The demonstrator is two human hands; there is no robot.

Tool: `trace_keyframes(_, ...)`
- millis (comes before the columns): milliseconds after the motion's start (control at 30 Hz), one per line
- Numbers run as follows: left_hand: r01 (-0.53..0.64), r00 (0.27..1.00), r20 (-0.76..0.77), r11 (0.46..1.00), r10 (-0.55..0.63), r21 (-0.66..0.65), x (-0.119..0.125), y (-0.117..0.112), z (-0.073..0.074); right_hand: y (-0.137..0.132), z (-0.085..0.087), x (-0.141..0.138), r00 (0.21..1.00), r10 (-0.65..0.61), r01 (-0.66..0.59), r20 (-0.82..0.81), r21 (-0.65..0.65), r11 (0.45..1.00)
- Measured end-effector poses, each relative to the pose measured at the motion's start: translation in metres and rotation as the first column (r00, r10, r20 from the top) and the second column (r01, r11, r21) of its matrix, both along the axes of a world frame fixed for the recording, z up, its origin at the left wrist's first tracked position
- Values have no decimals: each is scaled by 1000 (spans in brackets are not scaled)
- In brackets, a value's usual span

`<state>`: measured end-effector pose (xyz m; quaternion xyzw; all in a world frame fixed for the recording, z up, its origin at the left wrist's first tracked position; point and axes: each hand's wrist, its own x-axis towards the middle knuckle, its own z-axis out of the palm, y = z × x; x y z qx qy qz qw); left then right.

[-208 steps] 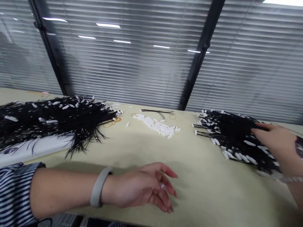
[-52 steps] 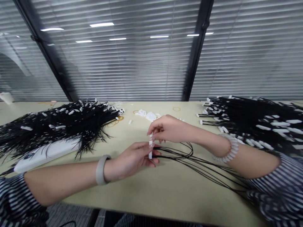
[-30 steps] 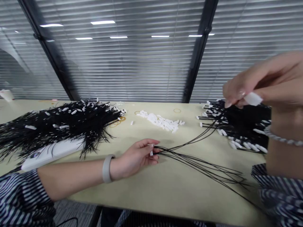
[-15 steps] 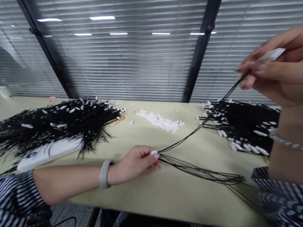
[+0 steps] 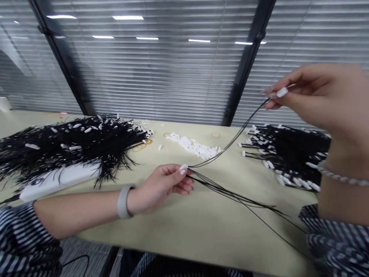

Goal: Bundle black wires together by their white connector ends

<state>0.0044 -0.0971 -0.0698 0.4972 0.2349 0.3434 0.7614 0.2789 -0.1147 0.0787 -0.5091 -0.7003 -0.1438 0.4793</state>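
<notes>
Between the thumb and fingers of my left hand (image 5: pixel 168 182) is a small white connector (image 5: pixel 183 167), from which thin black wires (image 5: pixel 227 189) fan out to the right. Some wires hang loose over the table; a few others curve up to my right hand (image 5: pixel 311 94). That hand, raised at the upper right, pinches another white connector (image 5: pixel 282 92) at the upper end of the curving wires. A pile of loose white connectors (image 5: pixel 191 145) lies on the table just beyond my left hand.
A large heap of black wires (image 5: pixel 77 142) with white ends covers the table's left side. A long white power strip (image 5: pixel 62 181) lies before it. Another wire bundle (image 5: pixel 294 154) rests at the right. Yellow rubber bands (image 5: pixel 144 144) lie near the left heap. Window blinds (image 5: pixel 161 77) stand behind the table (image 5: pixel 201 231).
My right hand has come down and to the left, so the wires between the hands curve more. My left hand has risen slightly with its connector.
</notes>
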Motion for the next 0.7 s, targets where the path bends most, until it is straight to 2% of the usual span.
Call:
trace_keyframes(67,5,999,36,999,-7,51,-2,2,6,-1,0,0,997,59,-55,-42,95,994)
trace_keyframes(167,-39,999,26,982,35,183,-6,7,17,1,1,-2,977,196,-182,-80,160,970)
trace_keyframes(233,-128,991,19,914,131,386,-11,10,26,6,0,-4,983,174,-156,-56,237,959)
trace_keyframes(300,-233,968,77,747,237,623,-16,11,38,11,-1,-7,995,87,-62,-57,350,935)
trace_keyframes(367,-311,940,168,547,296,777,-20,8,51,14,-2,-11,987,106,-58,-120,353,934)
trace_keyframes(400,-342,924,207,453,322,823,-23,4,58,15,-3,-13,974,161,-109,-159,293,950)
trace_keyframes(467,-377,882,264,248,391,893,-25,-5,69,13,-6,-19,932,287,-281,-223,60,958)
trace_keyframes(500,-364,864,274,149,422,919,-26,-10,73,11,-7,-22,912,334,-361,-239,-80,929)
trace_keyframes(567,-290,860,261,1,438,957,-25,-19,77,5,-10,-30,876,406,-472,-259,-292,832)
trace_keyframes(633,-215,871,246,-119,426,969,-23,-25,76,-2,-13,-38,851,454,-524,-262,-391,757)
trace_keyframes(700,-158,861,268,-273,432,949,-19,-27,73,-9,-16,-48,835,483,-550,-264,-409,728)
